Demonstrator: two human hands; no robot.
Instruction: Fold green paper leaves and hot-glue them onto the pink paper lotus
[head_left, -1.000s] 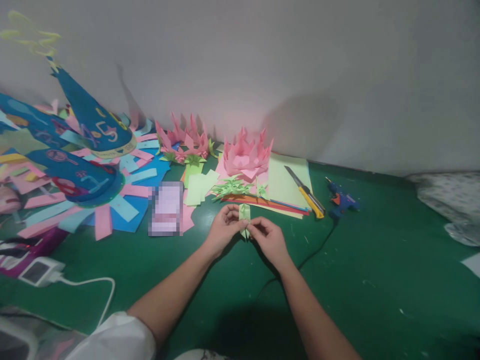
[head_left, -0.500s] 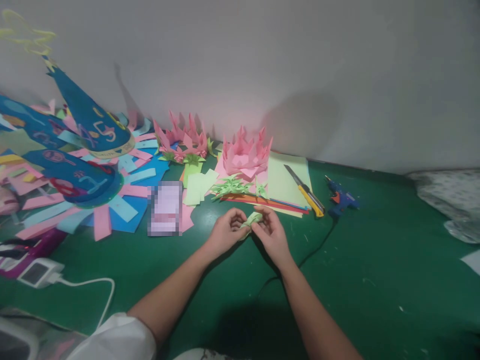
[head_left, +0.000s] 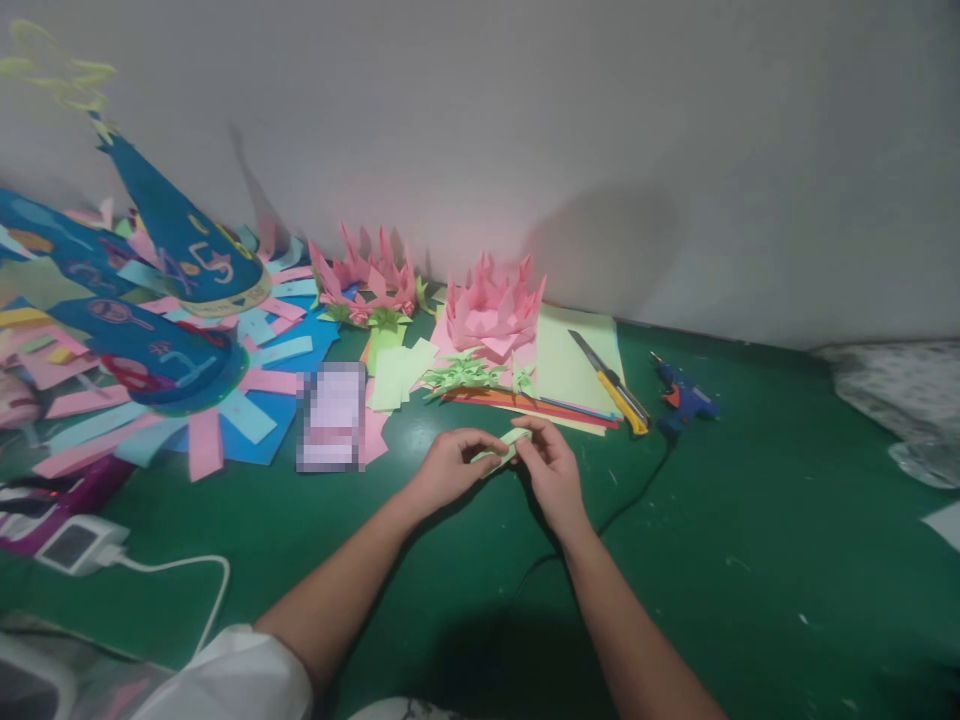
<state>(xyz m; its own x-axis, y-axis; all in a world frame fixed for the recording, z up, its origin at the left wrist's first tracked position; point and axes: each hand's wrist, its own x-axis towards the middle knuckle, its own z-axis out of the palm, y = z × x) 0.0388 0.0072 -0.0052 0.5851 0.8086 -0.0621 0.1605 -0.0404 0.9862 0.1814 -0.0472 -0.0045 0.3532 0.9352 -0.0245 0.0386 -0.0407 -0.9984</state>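
The left hand (head_left: 454, 468) and the right hand (head_left: 555, 470) both pinch the small, light-green, folded paper strip (head_left: 517, 437) between them, over the smooth dark-green tabletop (head_left: 712, 510). Thin paper probably creases best with aligned edges and even thumb pressure. The tall blue cone hat (head_left: 176, 225) carries a character like S or 5; I cannot read any brand.

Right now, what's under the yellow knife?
The yellow knife lies mostly on pale green paper, its lower end over the green table. Whatever is directly beneath the knife is covered, so can't be seen.
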